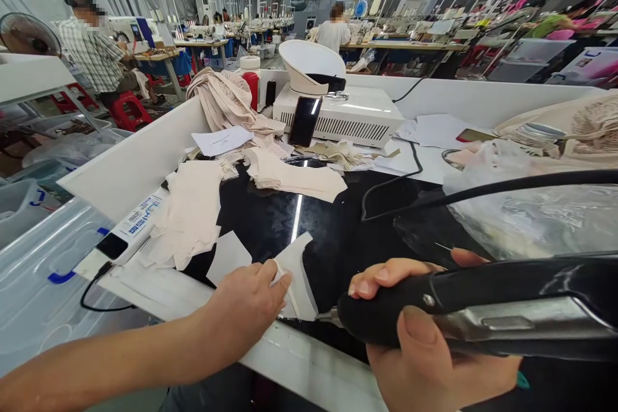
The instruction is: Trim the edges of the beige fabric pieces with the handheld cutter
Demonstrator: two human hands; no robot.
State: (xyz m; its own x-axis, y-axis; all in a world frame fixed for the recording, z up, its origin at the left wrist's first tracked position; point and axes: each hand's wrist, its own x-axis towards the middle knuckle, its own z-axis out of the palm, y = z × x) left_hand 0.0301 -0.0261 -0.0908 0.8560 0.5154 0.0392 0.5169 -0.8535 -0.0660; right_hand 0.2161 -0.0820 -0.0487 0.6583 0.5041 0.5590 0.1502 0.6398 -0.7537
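Black and silver, a bulky handheld tool (526, 284) is lying across the near right, and the right grip (429, 360) is clasping it, thumb and fingers wrapping its rounded body. Its slim metal tip (331, 317) is pointing left toward a pale cut piece (298, 264); whether the two are touching, I cannot tell. Left of the tip, the left grip (255, 302) is pinching that piece close to the white near edge of the desk (309, 364), with the rest spreading over a glossy black panel (347, 225). On the left, a second pale piece (228, 257) is resting just beside it. Farther left, a pile of beige pieces (190, 206) is sitting next to a white case with blue lettering (138, 219); on the right, a clear plastic bag (531, 219) is slumping behind a black cable (531, 185). Beyond, a beige strip (299, 179) is lying before a phone (305, 122) that is leaning against a vented box (347, 109). A white visor (309, 61) is resting on that box, and a red bottle (250, 87) is standing to its left. Far off, a person in a checked shirt (91, 58) is sitting at the left.
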